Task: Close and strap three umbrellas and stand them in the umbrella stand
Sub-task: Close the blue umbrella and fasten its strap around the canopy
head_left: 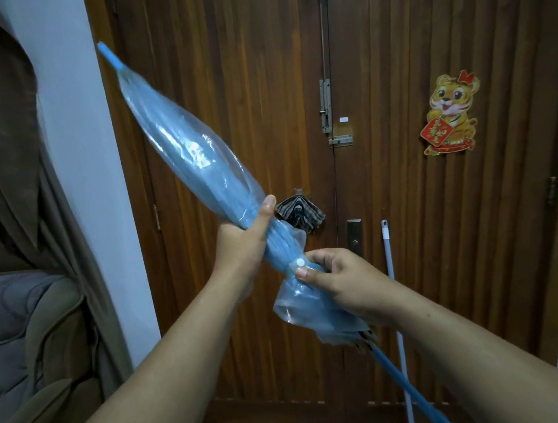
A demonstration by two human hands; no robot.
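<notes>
Blue umbrella point(193, 158) runs upper left to lower right; left hand point(246, 239) grips the canopy, right hand point(340, 284) pinches its strap point(299, 265); I'd pull it taut before snapping.

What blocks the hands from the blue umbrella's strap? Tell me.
Nothing visible. The right hand already pinches the strap at its white snap, and the left hand grips the blue umbrella just above.

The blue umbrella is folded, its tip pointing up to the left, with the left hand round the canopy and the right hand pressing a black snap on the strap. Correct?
Not quite: the head view shows the snap is white, not black. Otherwise yes: the blue umbrella is folded, tip up-left, left hand round the canopy, right hand at the strap.
</notes>
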